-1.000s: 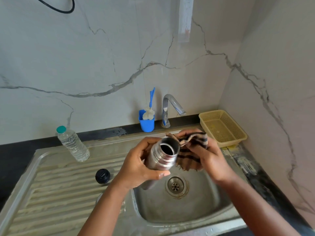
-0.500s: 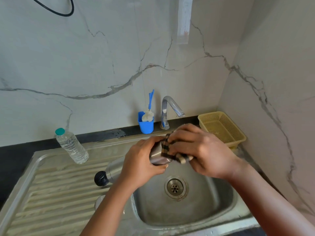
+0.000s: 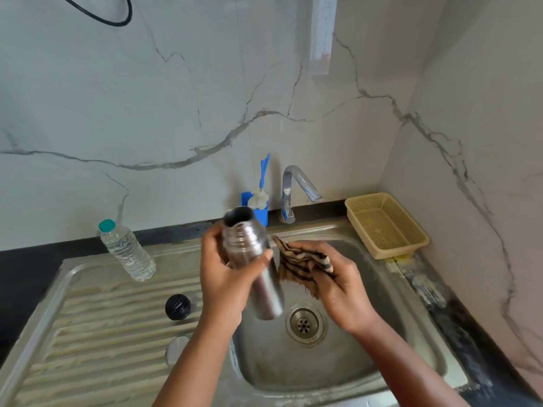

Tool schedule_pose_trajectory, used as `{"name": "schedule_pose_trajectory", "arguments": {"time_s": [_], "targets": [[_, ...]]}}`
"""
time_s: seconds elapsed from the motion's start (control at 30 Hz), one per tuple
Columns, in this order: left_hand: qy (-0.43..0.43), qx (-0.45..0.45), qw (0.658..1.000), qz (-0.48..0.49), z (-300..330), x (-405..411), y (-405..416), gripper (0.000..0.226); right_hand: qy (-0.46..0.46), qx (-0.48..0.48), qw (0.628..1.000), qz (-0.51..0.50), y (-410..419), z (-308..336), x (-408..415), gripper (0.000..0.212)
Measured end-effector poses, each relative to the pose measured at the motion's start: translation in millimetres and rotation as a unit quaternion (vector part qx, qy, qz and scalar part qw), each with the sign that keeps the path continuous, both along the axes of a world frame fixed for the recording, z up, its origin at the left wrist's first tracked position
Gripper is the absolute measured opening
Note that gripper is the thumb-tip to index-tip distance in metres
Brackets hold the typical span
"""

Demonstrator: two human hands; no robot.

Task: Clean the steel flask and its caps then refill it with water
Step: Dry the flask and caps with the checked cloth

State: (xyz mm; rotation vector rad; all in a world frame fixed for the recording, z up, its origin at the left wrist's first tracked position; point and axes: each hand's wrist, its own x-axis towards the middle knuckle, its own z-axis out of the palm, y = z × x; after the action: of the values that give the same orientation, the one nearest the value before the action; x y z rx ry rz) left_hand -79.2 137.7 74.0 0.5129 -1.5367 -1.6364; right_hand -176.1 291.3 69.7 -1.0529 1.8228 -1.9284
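Observation:
The open steel flask point(image 3: 255, 259) stands nearly upright over the sink basin point(image 3: 367, 333), mouth up and tilted slightly away. My left hand point(image 3: 226, 277) grips it around the upper body. My right hand point(image 3: 338, 283) holds a brown striped cloth point(image 3: 299, 262) against the flask's right side. A black cap point(image 3: 177, 306) lies on the ribbed drainboard point(image 3: 88, 333). A steel cap point(image 3: 176, 349) rests near the basin's left rim, partly hidden behind my left forearm.
A clear plastic water bottle with a teal cap point(image 3: 126, 251) stands at the back left of the drainboard. A blue holder with a brush point(image 3: 260, 207) and the tap point(image 3: 296, 189) stand behind the basin. A yellow basket point(image 3: 388, 224) sits at the right.
The flask has swung from lying sideways to nearly upright. My right hand has slid the cloth off the flask's mouth down to its right side.

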Motion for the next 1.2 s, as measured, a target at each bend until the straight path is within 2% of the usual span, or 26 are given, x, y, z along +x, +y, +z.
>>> {"name": "schedule_pose_trajectory", "arguments": {"time_s": [0.07,0.13,0.2,0.27,0.33,0.4,0.47,0.5,0.57,0.67,0.77,0.87,0.93,1.0,1.03,1.13,1.2], "targets": [[0.080,0.112,0.990,0.019,-2.2,1.3,-8.8,0.075,-0.047,-0.006,0.997,-0.061,-6.9,-10.4,6.4,0.057],[0.123,0.186,0.975,0.017,-6.6,5.6,-15.7,0.075,-0.041,0.014,0.991,-0.128,-14.2,-17.4,10.7,0.057],[0.142,0.231,0.963,0.004,-11.7,12.5,-16.7,0.081,0.025,0.028,0.984,-0.176,-21.4,-16.2,16.4,0.061],[0.149,0.248,0.957,-0.002,-18.5,17.9,-12.3,0.085,0.138,0.031,0.970,-0.200,-28.3,-5.6,28.6,0.062],[0.154,0.265,0.952,-0.013,-25.5,23.4,-6.9,0.093,0.247,0.038,0.958,-0.139,-37.6,2.3,47.2,0.057],[0.160,0.286,0.944,-0.033,-30.4,29.8,-3.8,0.101,0.308,0.072,0.948,-0.038,-45.6,4.1,62.3,0.056],[0.165,0.286,0.943,-0.044,-37.0,36.8,-8.8,0.102,0.294,0.099,0.951,0.004,-48.8,-2.3,60.1,0.060],[0.162,0.279,0.945,-0.045,-41.0,41.2,-13.2,0.098,0.268,0.109,0.957,-0.006,-48.6,-6.9,54.8,0.062],[0.155,0.277,0.948,-0.036,-43.0,48.9,-20.1,0.091,0.205,0.145,0.965,-0.069,-44.7,-18.6,43.4,0.064],[0.172,0.287,0.941,-0.040,-36.8,56.4,-19.7,0.087,0.136,0.179,0.957,-0.182,-42.5,-31.9,40.5,0.064],[0.170,0.291,0.941,-0.029,-33.3,55.7,-14.7,0.096,0.201,0.133,0.950,-0.200,-55.3,-24.0,76.4,0.066],[0.158,0.309,0.937,-0.031,-33.9,62.0,-11.4,0.091,0.287,0.090,0.947,-0.115,-66.7,-18.0,119.3,0.056],[0.157,0.336,0.928,-0.033,-33.4,69.3,-13.0,0.098,0.387,0.101,0.912,-0.090,-61.2,-28.8,127.1,0.056],[0.153,0.375,0.914,-0.005,-27.6,74.6,-20.1,0.107,0.487,0.118,0.856,-0.124,-49.5,-46.5,115.6,0.057],[0.155,0.384,0.910,0.020,-23.8,75.9,-23.4,0.109,0.500,0.120,0.843,-0.156,-43.7,-54.7,109.5,0.056],[0.158,0.406,0.898,0.057,-16.4,81.0,-25.1,0.115,0.421,0.101,0.869,-0.240,-33.7,-67.8,97.3,0.058],[0.136,0.422,0.895,0.049,-20.2,84.9,-21.9,0.108,0.426,0.110,0.859,-0.261,-37.7,-68.8,107.1,0.058]]}}
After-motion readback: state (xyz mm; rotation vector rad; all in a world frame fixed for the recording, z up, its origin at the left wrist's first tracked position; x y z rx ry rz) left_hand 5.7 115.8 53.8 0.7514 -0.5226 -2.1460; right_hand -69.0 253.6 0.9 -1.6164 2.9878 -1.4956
